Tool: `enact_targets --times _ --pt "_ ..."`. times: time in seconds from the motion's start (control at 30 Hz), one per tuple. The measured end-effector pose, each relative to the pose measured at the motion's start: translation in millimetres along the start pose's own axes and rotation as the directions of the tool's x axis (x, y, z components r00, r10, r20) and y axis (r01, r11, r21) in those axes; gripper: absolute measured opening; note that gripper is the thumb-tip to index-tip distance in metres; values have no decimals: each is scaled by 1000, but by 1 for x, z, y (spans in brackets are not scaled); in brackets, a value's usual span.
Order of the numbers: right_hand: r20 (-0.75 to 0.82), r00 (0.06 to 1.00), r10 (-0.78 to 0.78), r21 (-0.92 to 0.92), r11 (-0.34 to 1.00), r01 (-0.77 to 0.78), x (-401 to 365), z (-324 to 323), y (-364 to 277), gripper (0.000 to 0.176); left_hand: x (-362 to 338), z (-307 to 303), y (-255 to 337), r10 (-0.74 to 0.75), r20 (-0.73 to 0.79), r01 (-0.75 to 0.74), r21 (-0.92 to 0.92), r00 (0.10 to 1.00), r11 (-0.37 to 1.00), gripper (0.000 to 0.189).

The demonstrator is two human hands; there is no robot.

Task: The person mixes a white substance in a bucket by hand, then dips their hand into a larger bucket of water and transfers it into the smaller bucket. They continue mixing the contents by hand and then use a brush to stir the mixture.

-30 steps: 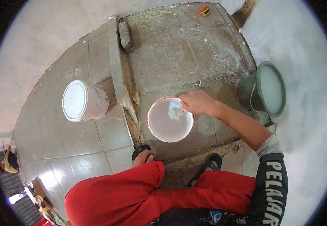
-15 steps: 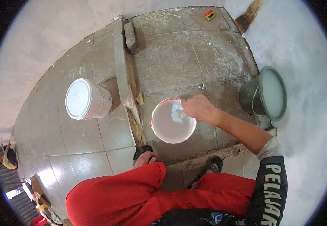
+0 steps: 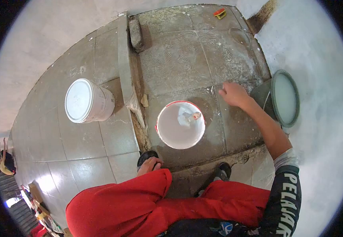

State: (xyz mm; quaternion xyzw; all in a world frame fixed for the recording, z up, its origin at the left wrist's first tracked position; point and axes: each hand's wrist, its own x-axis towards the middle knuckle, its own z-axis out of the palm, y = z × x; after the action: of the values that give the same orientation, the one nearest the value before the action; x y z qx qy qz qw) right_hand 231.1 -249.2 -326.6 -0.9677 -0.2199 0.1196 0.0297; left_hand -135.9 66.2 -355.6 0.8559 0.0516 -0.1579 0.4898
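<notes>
My right hand [image 3: 234, 94] is over the floor tiles, between two buckets, its fingers curled in with nothing visible in them. To its left stands a white bucket [image 3: 158, 134] with a red-marked rim and cloudy liquid inside. A whitish, translucent piece [image 3: 185, 117] with a reddish-brown end [image 3: 196, 115] sits in that liquid; its kind is unclear. My left hand [image 3: 151, 165] hangs low beside my red-trousered knee, close over a black shoe [image 3: 147, 157], fingers loosely curled. Its forearm is hidden behind the leg.
A lidded white bucket [image 3: 79, 100] stands left of a raised floor strip [image 3: 124, 79]. At the right wall leans a dark green bucket [image 3: 264, 94] of cloudy liquid. A stone block [image 3: 136, 35] and a red-yellow brush-like object [image 3: 220, 14] lie farther off. Another person [image 3: 6, 164] is far left.
My right hand has let go of the whitish piece in the white bucket and moved right, out over the floor. My left hand stays low by the knee.
</notes>
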Motion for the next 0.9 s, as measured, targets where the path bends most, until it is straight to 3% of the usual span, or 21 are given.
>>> enact_targets --times 0.07,0.17,0.2,0.27,0.37,0.47,0.67,0.8,0.87,0.9 --pt "72 995 -62 193 980 47 -3 -18 -20 31 0 0 0 5 -2 -5 1 1000 1000 21" --pt "83 979 -189 272 949 160 -11 -28 -48 36 0 1 1 -64 34 65 -20 997 998 22" --pt "82 979 -186 271 950 157 -13 -29 -55 36 0 1 2 -54 21 54 -6 998 999 22" --pt "197 918 -345 242 924 295 -15 -29 -68 36 0 2 1 -42 9 42 11 999 999 22" --pt "269 869 -415 316 891 327 -21 -33 -80 37 0 3 -4 -25 2 25 -3 1000 1000 21" --pt "331 865 -377 307 910 280 -25 -40 -90 39 -1 2 1 -48 2 48 -19 999 999 21" --pt "205 870 -449 300 875 381 -25 -15 -91 27 0 0 -1 -20 -7 20 -27 1000 999 20" --pt "312 862 -399 152 917 369 -23 -33 -109 24 -1 -1 -1 1 9 -1 -16 1000 1000 20" --pt "127 874 -469 86 883 461 -17 -24 -113 24 -1 1 -5 32 -1 -32 -14 999 999 20" --pt "128 872 -473 88 881 465 -14 -21 -118 24 0 1 -6 48 -1 -48 -10 999 999 21"
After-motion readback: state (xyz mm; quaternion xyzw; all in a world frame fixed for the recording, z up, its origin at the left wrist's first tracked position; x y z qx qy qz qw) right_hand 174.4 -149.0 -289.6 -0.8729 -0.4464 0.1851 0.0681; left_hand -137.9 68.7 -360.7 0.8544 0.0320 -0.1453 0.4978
